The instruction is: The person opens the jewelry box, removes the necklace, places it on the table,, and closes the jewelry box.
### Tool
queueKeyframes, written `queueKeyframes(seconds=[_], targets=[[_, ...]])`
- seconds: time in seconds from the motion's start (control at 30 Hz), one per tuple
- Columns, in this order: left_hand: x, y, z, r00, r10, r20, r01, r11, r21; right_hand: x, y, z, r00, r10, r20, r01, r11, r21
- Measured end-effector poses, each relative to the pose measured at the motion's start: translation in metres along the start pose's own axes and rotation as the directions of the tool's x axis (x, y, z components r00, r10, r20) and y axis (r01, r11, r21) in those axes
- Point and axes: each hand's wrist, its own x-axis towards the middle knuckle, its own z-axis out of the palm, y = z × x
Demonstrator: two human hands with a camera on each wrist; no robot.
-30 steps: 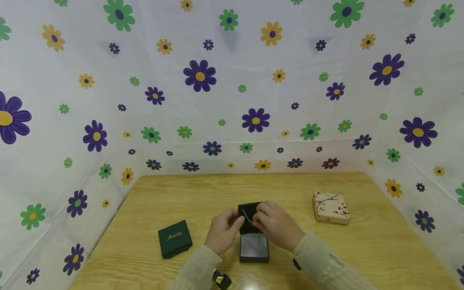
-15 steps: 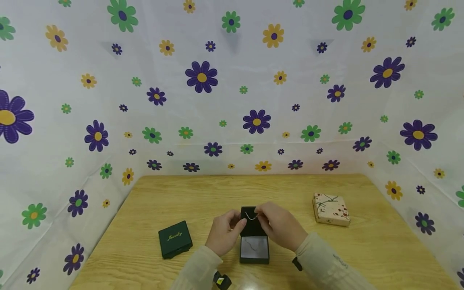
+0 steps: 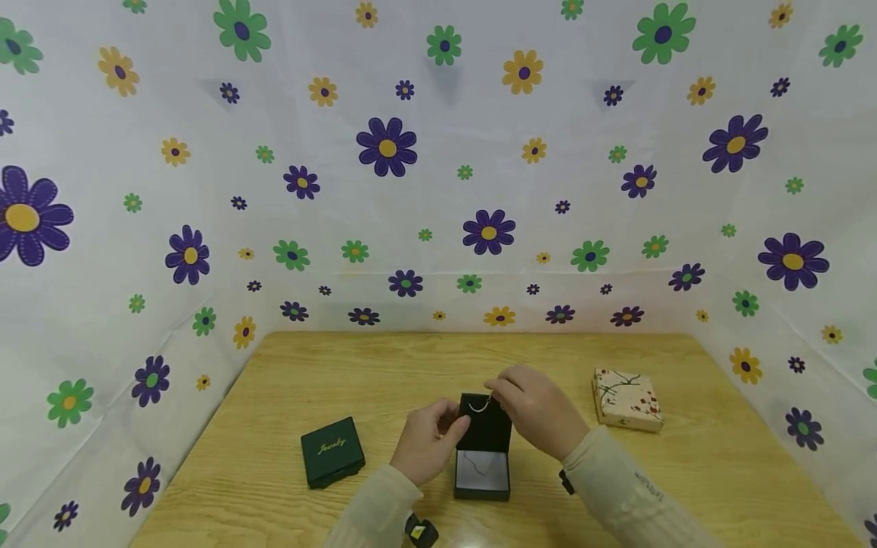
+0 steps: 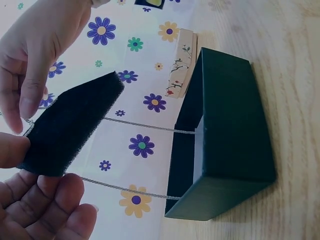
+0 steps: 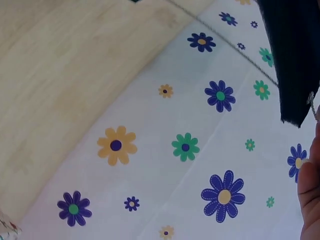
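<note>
With my left hand [image 3: 426,443] I hold a thin black pad [image 4: 75,127], which is pinched at its edge between my thumb and my curled fingers. My right hand [image 3: 541,407] is at the upper right corner of this pad, and its thumb and fingertips pinch a part of a thin silver-coloured chain [image 4: 150,125]. One short piece of the chain hangs in a curve over the face of the pad, and two longer strands go from the pad down into an open dark green box [image 4: 235,120]. The pad is raised above the box and apart from it, just behind it in the head view. The box stands on the wooden table [image 3: 342,365] in front of me, between my two forearms, and on its pale inside [image 3: 473,483] I can see a part of the chain. To the left, well apart from my hand, there is a closed green box [image 3: 333,451] with the word "Jewelry" in gold letters on the top. Farther to the right lies a cream box [image 3: 627,399], which has a pattern of branches and red flowers. I wear light sleeves [image 3: 623,487], and a small black device [image 3: 421,531] with a yellow spot is at my left wrist. Behind the table hangs a white cloth [image 3: 438,190] with purple, green and orange flowers, and it covers both sides too.
</note>
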Motion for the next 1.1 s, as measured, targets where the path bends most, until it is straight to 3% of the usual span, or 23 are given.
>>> queueKeyframes(seconds=[0.33,0.63,0.73,0.83,0.93,1.1], targets=[[0.000,0.000,0.000,1.000,-0.010,0.029,0.010,1.000,0.012,0.003,0.007,0.001,0.999,0.030,0.016,-0.030,1.000,-0.005],[0.000,-0.003,0.003,0.999,0.033,0.039,-0.033,0.999,-0.009,0.009,0.006,0.001,0.992,0.123,0.039,-0.127,0.980,0.153],[0.000,-0.003,0.004,0.998,0.044,0.049,-0.043,0.999,-0.028,0.011,0.004,0.001,0.972,0.219,0.088,-0.235,0.925,0.299],[0.000,-0.003,0.004,0.997,0.052,0.055,-0.050,0.998,-0.029,0.012,0.000,-0.001,0.929,0.333,0.158,-0.368,0.807,0.461],[0.001,-0.002,0.005,0.997,0.059,0.057,-0.058,0.998,-0.020,0.014,-0.002,-0.004,0.891,0.402,0.212,-0.449,0.706,0.548],[0.000,-0.002,0.006,0.996,0.072,0.059,-0.071,0.997,-0.010,0.017,-0.001,-0.005,0.867,0.422,0.265,-0.494,0.659,0.568]])
